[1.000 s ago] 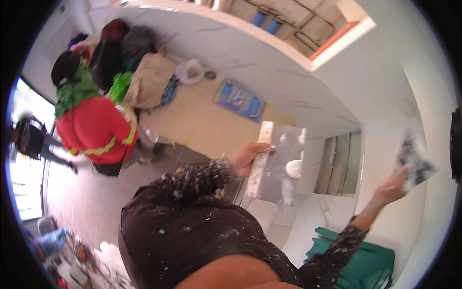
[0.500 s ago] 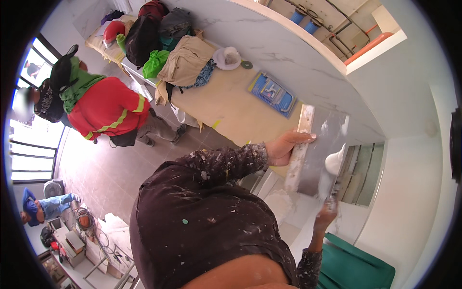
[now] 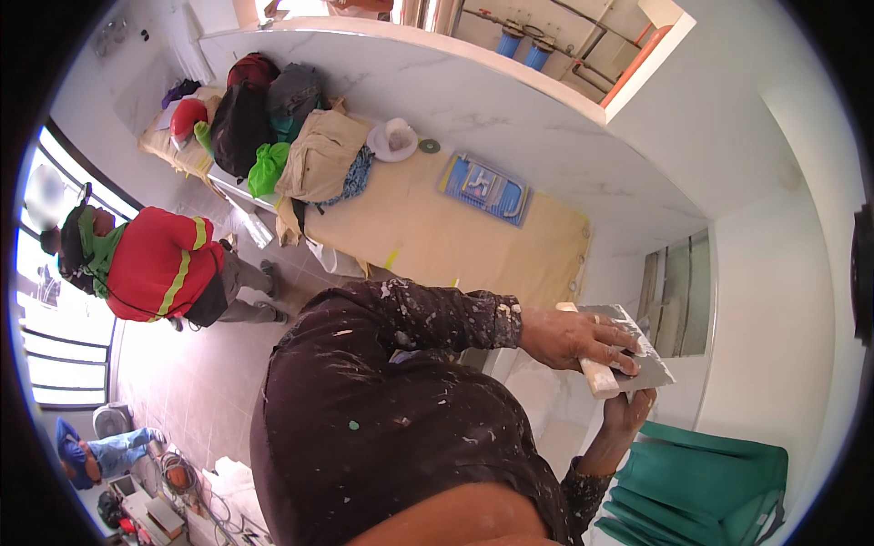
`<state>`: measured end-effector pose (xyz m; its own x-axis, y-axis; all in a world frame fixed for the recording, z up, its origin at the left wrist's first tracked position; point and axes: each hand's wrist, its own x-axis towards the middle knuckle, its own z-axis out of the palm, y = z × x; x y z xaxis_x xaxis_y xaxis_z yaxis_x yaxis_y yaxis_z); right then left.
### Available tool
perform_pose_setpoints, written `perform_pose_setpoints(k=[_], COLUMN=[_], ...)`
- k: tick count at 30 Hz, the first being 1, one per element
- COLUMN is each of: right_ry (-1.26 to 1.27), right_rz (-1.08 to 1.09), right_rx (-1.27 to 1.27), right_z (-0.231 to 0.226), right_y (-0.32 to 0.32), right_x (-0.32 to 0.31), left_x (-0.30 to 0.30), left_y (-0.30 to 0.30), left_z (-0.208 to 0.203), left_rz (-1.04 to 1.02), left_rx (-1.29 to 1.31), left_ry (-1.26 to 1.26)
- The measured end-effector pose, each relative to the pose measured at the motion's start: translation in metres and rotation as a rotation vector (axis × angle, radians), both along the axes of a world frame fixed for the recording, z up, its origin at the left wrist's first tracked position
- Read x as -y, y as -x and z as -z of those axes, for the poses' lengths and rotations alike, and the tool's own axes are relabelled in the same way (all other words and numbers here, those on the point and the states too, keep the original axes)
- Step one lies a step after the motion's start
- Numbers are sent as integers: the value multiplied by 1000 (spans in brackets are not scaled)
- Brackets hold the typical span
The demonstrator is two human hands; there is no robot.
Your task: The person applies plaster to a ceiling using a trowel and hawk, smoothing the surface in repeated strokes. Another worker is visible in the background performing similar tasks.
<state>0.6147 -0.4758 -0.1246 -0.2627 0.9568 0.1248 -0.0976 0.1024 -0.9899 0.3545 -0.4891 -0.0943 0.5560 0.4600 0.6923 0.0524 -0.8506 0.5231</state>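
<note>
My left hand (image 3: 578, 341) is closed on a broad plastering blade (image 3: 651, 371), a grey metal sheet with a pale wooden strip (image 3: 598, 377) along one edge. Its fingers lie across the blade's upper side. White paste (image 3: 628, 320) smears the metal near its far edge. Close below the blade is my right hand (image 3: 628, 411), its fingers bent up toward the lower edge. What it grips is hidden behind the blade and fingers. Both dark sleeves are spotted with dried paint or plaster.
A covered counter (image 3: 437, 241) holds bags (image 3: 319, 155), a white bowl (image 3: 393, 141) and a blue packaged set (image 3: 487, 188). Green fabric (image 3: 701, 482) lies at lower right, beside a white wall. A person in red (image 3: 164, 264) stands left; another in blue (image 3: 82, 455) is lower left.
The blade has tipped from broadside to a flatter angle and moved lower. My right hand, earlier on a narrow tool against the white paste, is now beneath the blade. The view has shifted.
</note>
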Motion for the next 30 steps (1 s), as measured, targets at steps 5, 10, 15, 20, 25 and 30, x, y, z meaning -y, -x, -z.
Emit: perform_pose_setpoints(k=[5, 10, 15, 20, 25, 30], right_ry=[-267, -957, -913, -677, -309, 213], right_rz=[502, 1128, 1353, 796, 632, 442], right_rx=[178, 1010, 878, -167, 353, 687], right_z=[-9, -16, 6, 14, 6, 36], right_y=[-36, -82, -54, -43, -87, -130], right_x=[18, 35, 35, 50, 76, 107], left_x=[-13, -25, -40, -50, -67, -89], left_y=[-1, -8, -68, -131, -156, -185], left_z=[22, 60, 52, 49, 74, 121], left_rz=[-88, -23, 256, 289, 272, 283], left_rx=[-142, 145, 1075, 1002, 871, 789], left_ry=[18, 873, 1391, 1474, 1570, 1629])
